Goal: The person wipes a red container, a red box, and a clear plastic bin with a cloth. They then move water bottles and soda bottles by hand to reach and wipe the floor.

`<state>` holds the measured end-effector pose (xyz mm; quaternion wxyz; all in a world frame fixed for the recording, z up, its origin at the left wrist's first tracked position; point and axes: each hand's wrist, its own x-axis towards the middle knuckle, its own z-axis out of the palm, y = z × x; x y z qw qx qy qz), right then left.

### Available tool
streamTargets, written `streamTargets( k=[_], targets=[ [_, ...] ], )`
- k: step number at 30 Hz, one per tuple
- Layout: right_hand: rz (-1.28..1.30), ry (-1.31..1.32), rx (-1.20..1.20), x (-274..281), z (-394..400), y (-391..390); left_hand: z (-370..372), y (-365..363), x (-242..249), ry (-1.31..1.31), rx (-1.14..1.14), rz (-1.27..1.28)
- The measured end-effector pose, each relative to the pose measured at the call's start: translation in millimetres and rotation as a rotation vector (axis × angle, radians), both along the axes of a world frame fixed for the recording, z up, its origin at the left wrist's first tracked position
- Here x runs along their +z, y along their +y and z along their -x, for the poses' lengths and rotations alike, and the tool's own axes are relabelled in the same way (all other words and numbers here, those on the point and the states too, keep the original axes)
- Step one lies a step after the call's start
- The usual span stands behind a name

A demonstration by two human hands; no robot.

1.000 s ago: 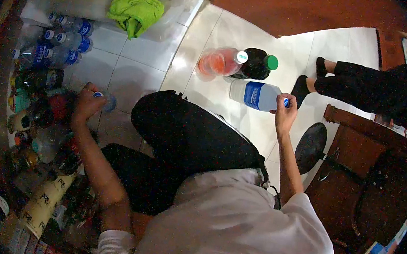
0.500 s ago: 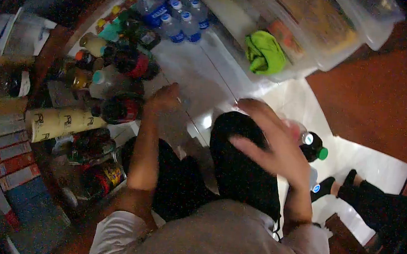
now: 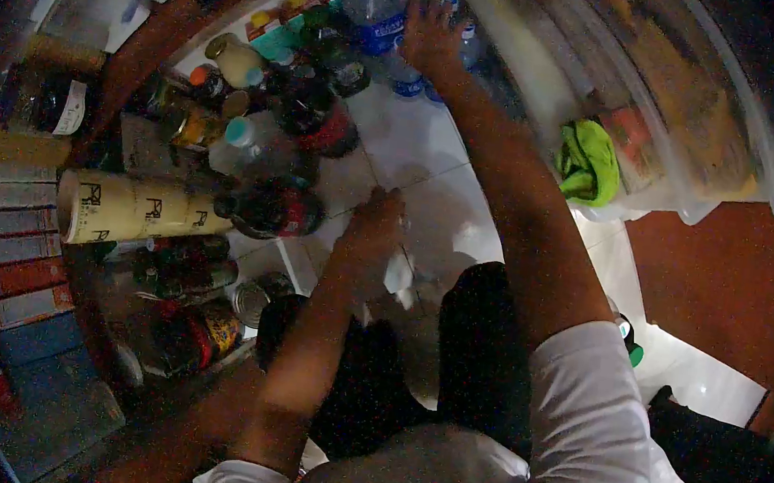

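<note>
My right hand [image 3: 432, 37] reaches to the far end of the white shelf floor, over a group of small water bottles [image 3: 408, 81] with blue labels. Its fingers are spread above and between the bottles; the hand hides some of their caps. A larger water bottle [image 3: 373, 14] with a blue label stands just left of it. Nearer to me, my left hand [image 3: 376, 217] hovers over the white tiles with its fingers curled in. Whether anything is inside it is hidden. Dark cola bottles with red labels, one [image 3: 285, 210] close by, stand to its left.
Jars, sauce bottles and a bottle with a mint cap [image 3: 241, 135] crowd the left side, beside a cream patterned cylinder [image 3: 140, 211]. Clear plastic bins [image 3: 695, 180] line the right, with a bright green cloth [image 3: 590, 162]. A person's dark-clothed leg [image 3: 704, 454] is at lower right.
My right hand has moved from above my knee forward to the water bottles. My left hand stays low over the tiles. The view has shifted, so the shelf items appear farther right.
</note>
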<state>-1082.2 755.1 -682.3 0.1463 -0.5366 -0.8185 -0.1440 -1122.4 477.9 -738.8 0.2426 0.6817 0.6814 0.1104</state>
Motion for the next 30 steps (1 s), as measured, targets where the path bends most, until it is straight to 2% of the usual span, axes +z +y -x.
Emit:
streamTargets(
  k=[2, 3, 4, 6, 8, 9, 11, 12, 14, 16, 20, 22, 23, 25, 26, 28, 30],
  targets=[
    [-0.148, 0.434, 0.311, 13, 7, 11, -5, 4, -8, 0.063, -0.038, 0.003],
    [-0.147, 0.434, 0.313, 35, 13, 14, -7, 5, -9, 0.100, -0.043, 0.025],
    [0.428, 0.625, 0.298, 64, 22, 15, -9, 8, -5, 0.138, -0.050, 0.047],
    [1.014, 0.782, 0.256, 70, 38, 28, -15, 11, 23, 0.137, -0.009, 0.082],
    [0.207, 0.442, 0.600, 32, 62, 57, -22, 19, 37, 0.146, 0.020, 0.112],
    [0.213, 0.431, 0.607, 39, 63, 44, -23, 19, 44, 0.154, 0.046, 0.135],
    [0.382, 0.710, 0.100, 69, 56, 12, -22, 15, 65, 0.147, 0.034, 0.119],
    [0.275, 0.448, 0.231, 57, 36, 18, -24, 15, 65, 0.138, 0.029, 0.108],
    [0.163, 0.170, 0.359, 29, 16, 15, -26, 13, 56, 0.166, 0.044, 0.089],
    [0.533, 0.382, 0.101, 8, 11, -7, -27, 12, 48, 0.206, 0.058, 0.082],
    [0.394, 0.307, 0.148, -35, 2, -8, -27, 18, 47, 0.226, 0.007, 0.092],
    [0.233, 0.300, 0.211, -48, 4, -6, -27, 20, 46, 0.239, -0.024, 0.115],
    [0.235, 0.298, 0.204, -51, 7, -7, -28, 18, 43, 0.235, 0.003, 0.123],
    [0.328, 0.052, 0.171, -47, 13, -21, -28, 15, 42, 0.231, 0.020, 0.135],
    [0.333, 0.053, 0.158, -47, 8, -35, -27, 16, 42, 0.231, 0.013, 0.132],
    [0.346, 0.214, 0.240, -30, -24, -78, -22, 15, 40, 0.221, 0.004, 0.117],
    [0.414, 0.220, 0.142, -37, -53, -98, -16, 17, 36, 0.200, -0.028, 0.113]
  ],
)
